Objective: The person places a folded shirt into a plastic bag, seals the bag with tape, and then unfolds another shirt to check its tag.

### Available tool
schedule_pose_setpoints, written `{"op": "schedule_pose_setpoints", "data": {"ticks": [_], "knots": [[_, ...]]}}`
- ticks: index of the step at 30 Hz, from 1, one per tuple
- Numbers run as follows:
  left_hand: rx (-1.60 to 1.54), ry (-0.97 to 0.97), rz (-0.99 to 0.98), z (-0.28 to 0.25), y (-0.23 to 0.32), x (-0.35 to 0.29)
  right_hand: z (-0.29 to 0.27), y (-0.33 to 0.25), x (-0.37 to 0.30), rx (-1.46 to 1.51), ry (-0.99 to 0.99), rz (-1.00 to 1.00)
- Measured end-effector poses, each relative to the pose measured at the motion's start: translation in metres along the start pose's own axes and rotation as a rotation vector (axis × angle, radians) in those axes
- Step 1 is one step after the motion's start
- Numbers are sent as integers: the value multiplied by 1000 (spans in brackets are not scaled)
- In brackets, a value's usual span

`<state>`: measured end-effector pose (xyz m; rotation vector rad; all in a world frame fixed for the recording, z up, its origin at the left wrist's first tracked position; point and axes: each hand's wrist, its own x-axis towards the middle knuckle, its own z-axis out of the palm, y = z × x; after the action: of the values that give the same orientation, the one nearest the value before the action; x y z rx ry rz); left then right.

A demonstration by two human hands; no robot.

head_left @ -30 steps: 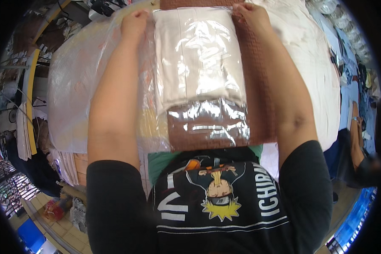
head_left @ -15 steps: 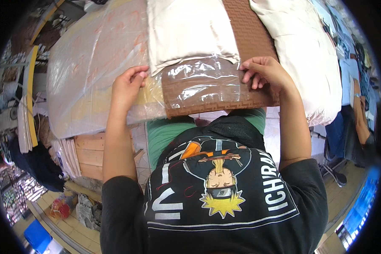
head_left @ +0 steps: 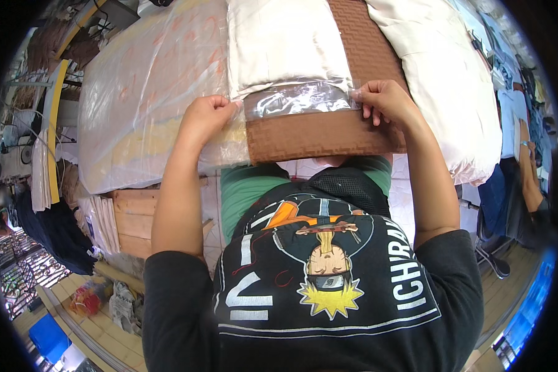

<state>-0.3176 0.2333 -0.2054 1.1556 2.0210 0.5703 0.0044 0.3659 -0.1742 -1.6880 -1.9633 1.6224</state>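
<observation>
A folded cream cloth lies on a padded table with a brown patterned cover. A clear plastic bag shows at its near end, shiny and creased, its edge crossing the brown cover. It looks as if the cloth is inside the bag, though the far part is out of the picture. My left hand pinches the plastic at the left corner, thumb against forefinger. At the right corner my right hand pinches it too, the other fingers curled loosely below.
A large plastic-wrapped bundle with reddish marks lies on the left. A pile of cream cloth covers the right side. Wooden boards stand low on the left. Another person's arm shows at the far right, near stacked blue cloth.
My left hand has moved right and closed on the plastic's corner; my right fingers have closed at the other. The plastic's near edge has drawn back toward the cloth, baring more brown cover.
</observation>
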Motion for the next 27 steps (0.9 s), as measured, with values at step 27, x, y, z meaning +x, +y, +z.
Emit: {"op": "schedule_pose_setpoints", "data": {"ticks": [27], "knots": [[303,382,859,18,-25,-63,27,42,-41,-480,368,-921]]}}
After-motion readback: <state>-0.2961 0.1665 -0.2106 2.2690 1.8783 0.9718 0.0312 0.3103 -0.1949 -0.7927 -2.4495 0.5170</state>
